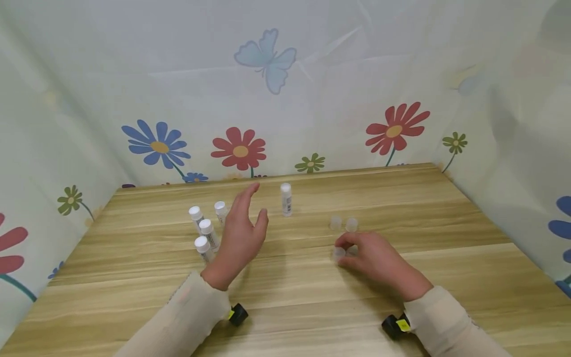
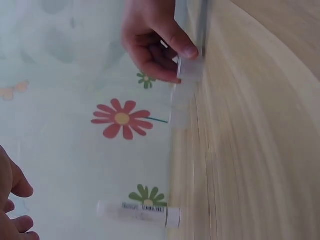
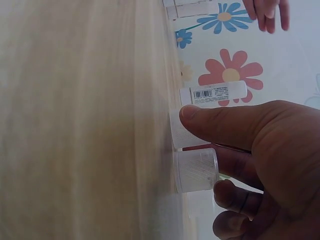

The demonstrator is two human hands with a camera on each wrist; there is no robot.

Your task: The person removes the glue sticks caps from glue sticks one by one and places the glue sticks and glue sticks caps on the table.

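Note:
My right hand (image 1: 379,260) reaches down to the tabletop and pinches a small translucent ribbed cap (image 1: 339,254) between thumb and forefinger. Right beside it stands another ribbed cap (image 3: 197,170), close to the curled lower fingers. Two more clear caps, one of them the cap (image 1: 352,224), sit just behind this hand. My left hand (image 1: 241,233) hovers over the table with fingers extended and thumb apart, holding nothing. To its left stand several white-capped tubes (image 1: 207,233), one partly hidden by the hand. A single labelled tube (image 1: 286,201) stands upright beyond it, towards the back.
The wood-grain table (image 1: 285,317) ends at a flower-printed cloth backdrop (image 1: 321,99) behind, with similar cloth at both sides. Small black cameras are strapped at both wrists, such as the camera (image 1: 238,314) under the left sleeve.

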